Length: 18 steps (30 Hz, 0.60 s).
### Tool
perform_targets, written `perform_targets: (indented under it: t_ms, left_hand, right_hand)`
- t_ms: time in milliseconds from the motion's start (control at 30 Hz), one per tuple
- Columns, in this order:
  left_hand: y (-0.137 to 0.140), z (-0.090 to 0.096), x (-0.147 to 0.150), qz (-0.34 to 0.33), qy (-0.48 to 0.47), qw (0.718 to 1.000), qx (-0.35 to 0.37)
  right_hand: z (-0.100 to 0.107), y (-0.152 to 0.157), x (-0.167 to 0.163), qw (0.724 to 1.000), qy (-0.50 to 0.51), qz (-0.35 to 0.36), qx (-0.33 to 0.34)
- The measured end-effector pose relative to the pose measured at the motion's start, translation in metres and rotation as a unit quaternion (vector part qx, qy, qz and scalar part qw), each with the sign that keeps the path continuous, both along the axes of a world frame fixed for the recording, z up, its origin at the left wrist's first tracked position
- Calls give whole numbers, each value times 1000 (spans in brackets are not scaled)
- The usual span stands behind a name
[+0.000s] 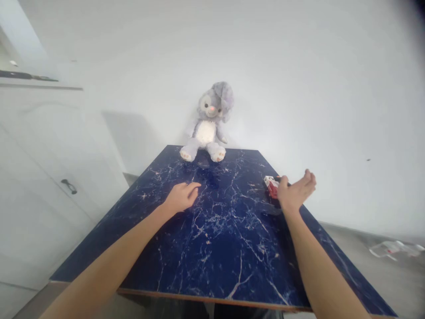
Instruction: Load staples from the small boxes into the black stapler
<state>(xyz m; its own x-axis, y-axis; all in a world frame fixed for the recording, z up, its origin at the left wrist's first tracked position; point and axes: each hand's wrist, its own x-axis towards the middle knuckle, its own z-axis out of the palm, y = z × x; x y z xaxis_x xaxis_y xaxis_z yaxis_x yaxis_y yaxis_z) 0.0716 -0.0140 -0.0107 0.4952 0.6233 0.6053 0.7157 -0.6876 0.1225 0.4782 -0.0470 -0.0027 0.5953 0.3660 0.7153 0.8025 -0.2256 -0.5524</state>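
Observation:
My left hand [182, 196] is over the middle-left of the blue marbled table [219, 248], its fingers curled in with the thumb close beside them. Nothing shows in it. At the table's right edge my right hand [296, 190] is turned on its side, fingers stretched out and thumb apart. Just left of it lies a small red and white box [271, 188], partly hidden by the thumb. A dark, slim item behind the thumb is too covered to name. I cannot tell whether the right hand touches the box.
A grey plush toy [207, 128] with a white belly sits at the table's far edge against the white wall [299, 79]. White cabinet doors [43, 186] with a dark handle stand on the left. Clear plastic packaging [395, 249] lies on the floor at right.

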Motion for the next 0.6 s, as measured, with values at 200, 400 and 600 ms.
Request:
perform_targets:
  t_ms: [200, 400, 600]
  left_hand:
    - [9, -5, -57, 116, -48, 985, -116]
    - [16, -8, -47, 46, -3, 990, -134]
    - [22, -12, -46, 67, -44, 989, -127]
  right_hand:
    - [-8, 0, 51, 933, 195, 57, -296]
    - [-12, 17, 18, 931, 174, 111, -302]
    - [-8, 48, -115, 915, 159, 238, -285]
